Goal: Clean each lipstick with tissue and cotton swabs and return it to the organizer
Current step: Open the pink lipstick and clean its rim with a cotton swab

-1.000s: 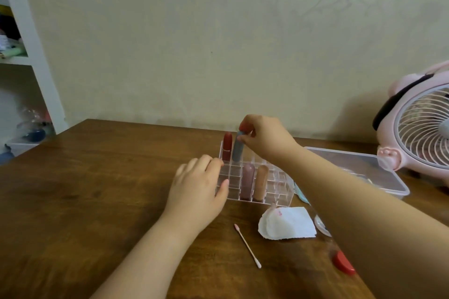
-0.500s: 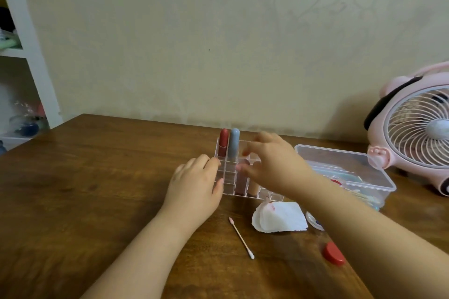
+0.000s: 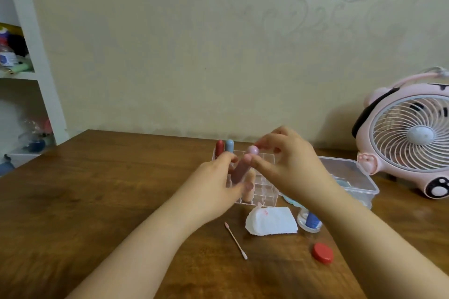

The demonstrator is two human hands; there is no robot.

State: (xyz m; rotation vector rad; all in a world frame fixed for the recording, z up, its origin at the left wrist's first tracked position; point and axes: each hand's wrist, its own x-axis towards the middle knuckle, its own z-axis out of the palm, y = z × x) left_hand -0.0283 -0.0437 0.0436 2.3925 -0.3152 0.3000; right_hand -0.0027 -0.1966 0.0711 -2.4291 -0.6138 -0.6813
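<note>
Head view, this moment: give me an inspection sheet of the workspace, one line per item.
Surface: brown wooden table, bare wood showing.
Job's things: clear organizer holds a red lipstick, a blue-grey lipstick and a peach lipstick; mauve lipstick lifted above it; stained tissue and cotton swab on the table.
Clutter: red cap, small open bottle, clear lidded box.
Grippers: left hand grips the mauve lipstick's body; right hand pinches its pink top.
Cables: nothing seen.
Surroundings: pink fan, white shelf, patterned wall.
</note>
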